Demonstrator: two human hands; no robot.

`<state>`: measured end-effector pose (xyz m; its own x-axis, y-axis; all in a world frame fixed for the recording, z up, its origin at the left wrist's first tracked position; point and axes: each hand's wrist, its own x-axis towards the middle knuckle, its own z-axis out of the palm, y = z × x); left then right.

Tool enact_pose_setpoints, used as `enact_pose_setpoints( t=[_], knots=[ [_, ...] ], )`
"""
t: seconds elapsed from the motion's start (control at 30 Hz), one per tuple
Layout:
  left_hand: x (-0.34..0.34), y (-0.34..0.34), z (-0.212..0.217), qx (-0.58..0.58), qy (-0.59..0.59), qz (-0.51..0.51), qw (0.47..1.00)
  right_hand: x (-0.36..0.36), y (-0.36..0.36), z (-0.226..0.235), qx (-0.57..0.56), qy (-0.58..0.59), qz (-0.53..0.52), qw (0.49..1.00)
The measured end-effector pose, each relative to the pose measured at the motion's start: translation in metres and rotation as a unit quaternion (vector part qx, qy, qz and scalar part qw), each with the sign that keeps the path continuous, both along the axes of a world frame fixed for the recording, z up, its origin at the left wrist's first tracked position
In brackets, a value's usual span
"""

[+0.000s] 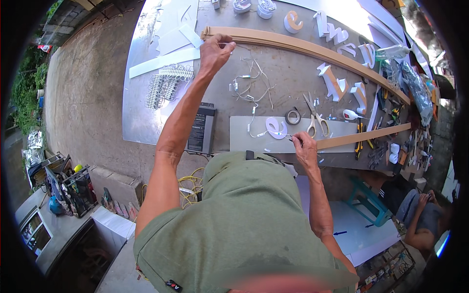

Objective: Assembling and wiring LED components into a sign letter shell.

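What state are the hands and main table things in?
Left hand: fingers curled, near the long tan strips
Right hand: pinching the wire string
Wire string: loosely looped, partly stretched out
Scissors: lying slightly open
Tape roll: lying flat
White letter: lying flat, wire over it

Dull metal, matt cloth, plastic
The worktop looks like scuffed metal, the long strips smooth and card-like, the wired modules plastic, the scissor blades shiny metal, the shirt soft cloth.

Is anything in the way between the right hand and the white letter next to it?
Just the wire: from the right hand, it crosses the letter in this view. Nothing else visible stands between them.
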<state>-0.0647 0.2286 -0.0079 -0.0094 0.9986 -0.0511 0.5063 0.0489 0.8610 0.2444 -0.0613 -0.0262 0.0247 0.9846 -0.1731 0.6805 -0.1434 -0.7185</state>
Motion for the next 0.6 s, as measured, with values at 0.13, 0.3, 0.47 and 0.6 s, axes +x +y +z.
enact_pose_setpoints(
  t=[0.13, 0.3, 0.47, 0.6],
  knots=[
    [-0.029, 0.119, -0.042, 0.091, 0.153, 0.058, 0.982, 0.004, -0.001, 0.007, 0.035, -0.107, 0.055, 0.992],
    [-0.040, 0.232, -0.089, 0.005, 0.283, 0.079, 0.956, 0.001, 0.002, 0.014, 0.083, -0.133, 0.006, 0.988],
    [-0.038, 0.283, -0.116, -0.029, 0.311, 0.053, 0.949, 0.000, 0.007, 0.023, 0.049, -0.066, -0.080, 0.993],
    [-0.037, 0.289, -0.127, -0.001, 0.321, 0.080, 0.944, -0.003, 0.017, 0.027, 0.039, -0.058, -0.078, 0.994]
  ],
)
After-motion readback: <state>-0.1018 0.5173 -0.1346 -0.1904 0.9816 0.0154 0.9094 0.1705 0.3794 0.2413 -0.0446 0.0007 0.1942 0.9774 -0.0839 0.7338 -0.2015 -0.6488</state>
